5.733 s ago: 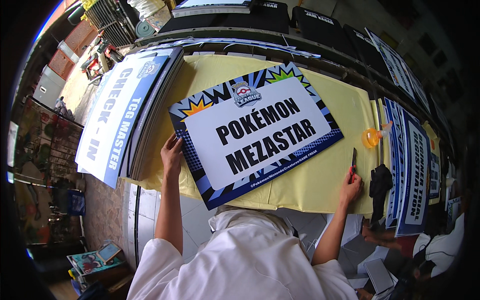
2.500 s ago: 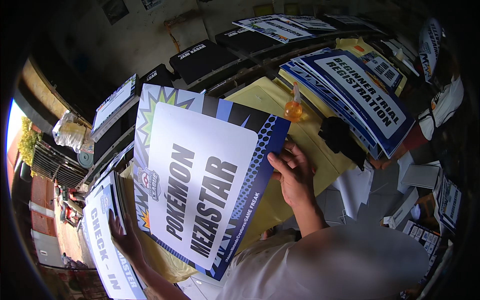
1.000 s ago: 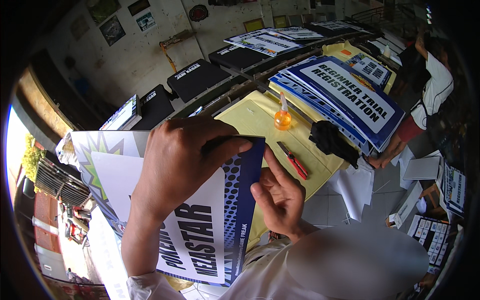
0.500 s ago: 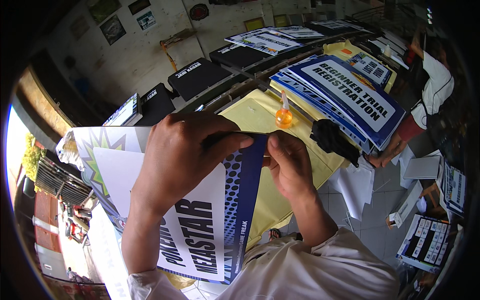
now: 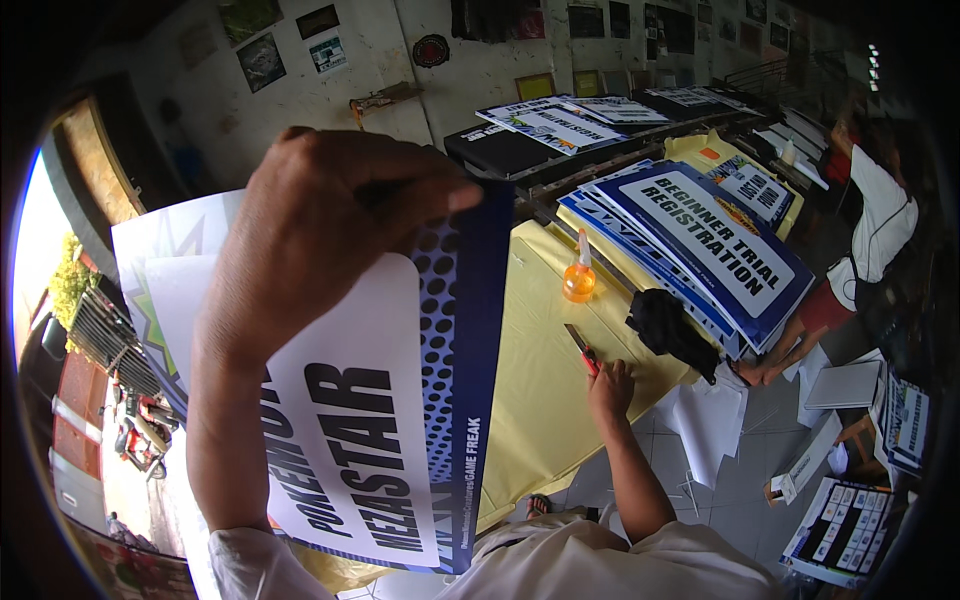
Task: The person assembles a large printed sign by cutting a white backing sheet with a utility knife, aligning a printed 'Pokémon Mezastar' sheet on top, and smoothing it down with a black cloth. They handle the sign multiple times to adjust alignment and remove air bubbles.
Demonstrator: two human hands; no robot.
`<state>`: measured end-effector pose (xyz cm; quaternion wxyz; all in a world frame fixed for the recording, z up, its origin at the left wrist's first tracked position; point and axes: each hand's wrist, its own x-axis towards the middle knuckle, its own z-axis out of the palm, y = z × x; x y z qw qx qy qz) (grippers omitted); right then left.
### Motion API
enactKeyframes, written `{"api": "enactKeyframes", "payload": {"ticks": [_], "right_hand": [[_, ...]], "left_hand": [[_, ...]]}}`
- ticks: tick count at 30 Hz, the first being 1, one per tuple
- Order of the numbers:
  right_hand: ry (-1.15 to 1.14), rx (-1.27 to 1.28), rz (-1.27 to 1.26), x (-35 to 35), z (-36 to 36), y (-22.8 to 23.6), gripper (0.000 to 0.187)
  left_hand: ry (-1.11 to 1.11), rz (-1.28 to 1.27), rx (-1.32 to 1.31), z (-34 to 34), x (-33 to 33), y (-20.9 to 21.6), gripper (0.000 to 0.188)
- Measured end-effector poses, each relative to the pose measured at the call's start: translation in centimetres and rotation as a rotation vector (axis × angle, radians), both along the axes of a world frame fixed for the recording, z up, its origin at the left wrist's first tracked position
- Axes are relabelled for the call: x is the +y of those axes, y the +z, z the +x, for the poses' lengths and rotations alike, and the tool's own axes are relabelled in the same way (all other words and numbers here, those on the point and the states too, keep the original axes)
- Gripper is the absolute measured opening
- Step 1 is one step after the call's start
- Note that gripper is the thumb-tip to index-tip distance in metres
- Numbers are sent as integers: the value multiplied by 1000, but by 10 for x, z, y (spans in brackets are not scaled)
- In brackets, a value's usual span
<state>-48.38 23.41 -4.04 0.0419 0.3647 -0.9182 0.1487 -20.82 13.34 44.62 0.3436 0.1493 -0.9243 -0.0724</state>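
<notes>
A large printed sign board (image 5: 340, 440), white with a dark blue dotted border, stands tilted up in front of me. My left hand (image 5: 310, 225) pinches its top edge near the corner, thumb on the printed face. Over the yellow-covered table, my right hand (image 5: 610, 388) grips a red-handled utility knife (image 5: 590, 362), its blade pointing away and to the left. Beyond the knife stands a small clear bottle of orange liquid (image 5: 578, 283) with a pointed nozzle. A bunched black cloth (image 5: 672, 330) lies right of the knife.
A stack of blue-bordered signs (image 5: 700, 240) covers the table's far right, with another person's arm (image 5: 800, 335) beside it. More signs and black boards (image 5: 490, 150) lie behind. White paper (image 5: 705, 420) hangs off the table's right edge. Cartons and prints (image 5: 840, 530) sit on the floor at right.
My right hand has left the board's edge, moved right and down to the table, and now holds the utility knife. My left hand and the board have shifted up and left.
</notes>
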Motion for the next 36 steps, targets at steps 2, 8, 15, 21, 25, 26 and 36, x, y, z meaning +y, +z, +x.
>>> {"api": "enactKeyframes", "payload": {"ticks": [2,8,15,21,25,26,36], "right_hand": [[-22,58,-38,2,4,-6,36],[45,-159,-117,6,2,0,24],[253,-653,-329,11,24,50,37],[657,-1083,-595,29,85,124,33],[908,-1189,-719,69,132,152,38],[937,-1240,-723,83,147,150,43],[1464,-1297,-898,244,283,156,46]], "left_hand": [[73,-32,25,11,-7,17,20],[672,-423,170,56,27,69,38],[800,-1168,-166,200,70,117,58],[958,-951,-192,298,135,139,45],[1332,-362,-27,326,189,134,30],[1317,-300,-82,323,202,125,28],[742,-671,-681,313,316,-40,64]]}}
